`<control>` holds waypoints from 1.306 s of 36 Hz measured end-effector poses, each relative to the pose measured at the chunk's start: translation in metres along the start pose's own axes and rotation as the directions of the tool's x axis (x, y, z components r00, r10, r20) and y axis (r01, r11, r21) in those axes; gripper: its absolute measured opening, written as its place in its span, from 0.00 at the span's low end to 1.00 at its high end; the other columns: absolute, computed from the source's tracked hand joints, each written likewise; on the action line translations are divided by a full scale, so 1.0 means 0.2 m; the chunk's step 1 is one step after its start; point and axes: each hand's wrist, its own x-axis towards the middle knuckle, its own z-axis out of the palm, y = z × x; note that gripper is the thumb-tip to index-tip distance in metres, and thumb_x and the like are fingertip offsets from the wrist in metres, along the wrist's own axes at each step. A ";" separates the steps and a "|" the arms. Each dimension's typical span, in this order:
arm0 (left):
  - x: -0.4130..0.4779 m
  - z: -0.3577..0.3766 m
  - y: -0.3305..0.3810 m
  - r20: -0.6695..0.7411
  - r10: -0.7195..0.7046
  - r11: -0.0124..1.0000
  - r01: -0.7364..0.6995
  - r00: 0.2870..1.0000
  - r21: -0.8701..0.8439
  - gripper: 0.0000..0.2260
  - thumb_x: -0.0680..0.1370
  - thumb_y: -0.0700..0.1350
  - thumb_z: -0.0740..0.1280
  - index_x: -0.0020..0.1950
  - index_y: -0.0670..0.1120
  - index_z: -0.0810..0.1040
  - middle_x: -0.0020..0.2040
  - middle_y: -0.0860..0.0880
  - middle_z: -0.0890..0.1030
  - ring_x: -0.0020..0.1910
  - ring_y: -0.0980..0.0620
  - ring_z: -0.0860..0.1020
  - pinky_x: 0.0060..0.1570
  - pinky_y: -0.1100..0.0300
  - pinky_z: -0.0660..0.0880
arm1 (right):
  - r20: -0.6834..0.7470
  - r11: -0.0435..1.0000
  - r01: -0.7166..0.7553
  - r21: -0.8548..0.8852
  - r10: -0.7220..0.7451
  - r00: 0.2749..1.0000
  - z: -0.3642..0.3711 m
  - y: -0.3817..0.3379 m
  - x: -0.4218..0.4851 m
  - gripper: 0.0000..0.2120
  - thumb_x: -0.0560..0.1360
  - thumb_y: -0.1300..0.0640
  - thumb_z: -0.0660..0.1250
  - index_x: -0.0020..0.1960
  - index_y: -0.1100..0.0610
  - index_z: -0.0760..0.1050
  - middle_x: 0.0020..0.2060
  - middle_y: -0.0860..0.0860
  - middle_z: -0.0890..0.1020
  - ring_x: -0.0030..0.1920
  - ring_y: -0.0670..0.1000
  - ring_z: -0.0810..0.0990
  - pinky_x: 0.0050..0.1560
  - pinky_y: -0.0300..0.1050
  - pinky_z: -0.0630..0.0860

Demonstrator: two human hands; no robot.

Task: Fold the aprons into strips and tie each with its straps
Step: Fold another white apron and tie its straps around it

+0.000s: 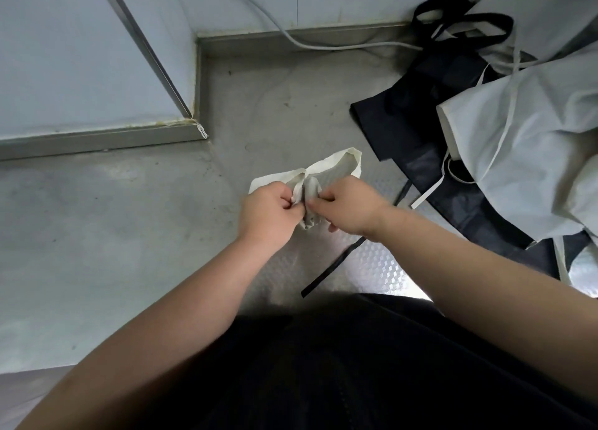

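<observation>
A folded white apron bundle (312,191) lies small and bunched above the steel counter (129,222), between my two hands. My left hand (267,214) grips its left side with curled fingers. My right hand (348,208) pinches the bundle's right side. A white strap loop (336,164) sticks out beyond the hands, toward the back. Most of the bundle is hidden behind my fingers.
A pile of white aprons (524,132) with thin straps lies over black aprons (417,122) at the right. A black strap (333,266) trails across the counter under my right wrist. A grey cable (291,38) runs along the back wall's raised edge.
</observation>
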 end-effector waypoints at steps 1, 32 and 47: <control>0.00 0.01 -0.01 -0.006 -0.005 1.000 0.005 1.000 -0.008 0.07 0.72 0.42 0.70 0.36 0.49 0.74 0.30 0.56 0.76 0.38 0.50 0.79 0.34 0.66 0.69 | -0.027 1.000 0.013 -0.017 -0.013 1.000 0.01 -0.01 0.00 0.22 0.79 0.54 0.59 0.26 0.56 0.68 0.28 0.53 0.77 0.36 0.55 0.81 0.30 0.38 0.69; 0.09 -0.04 -0.06 -0.201 0.287 0.957 -0.272 0.937 0.100 0.11 0.75 0.45 0.70 0.37 0.41 0.75 0.29 0.49 0.73 0.32 0.44 0.72 0.34 0.57 0.63 | 0.143 0.944 0.039 -0.328 0.008 0.990 -0.08 -0.07 0.12 0.18 0.80 0.54 0.58 0.31 0.53 0.67 0.30 0.48 0.70 0.30 0.44 0.68 0.27 0.35 0.61; 0.14 -0.04 -0.03 -0.178 0.345 0.935 -0.353 0.922 -0.019 0.05 0.74 0.43 0.70 0.42 0.43 0.84 0.32 0.48 0.78 0.33 0.53 0.72 0.34 0.66 0.65 | 0.004 0.897 0.034 0.441 -0.040 0.999 -0.08 -0.01 0.18 0.10 0.76 0.63 0.65 0.38 0.62 0.78 0.30 0.54 0.78 0.29 0.48 0.72 0.31 0.35 0.70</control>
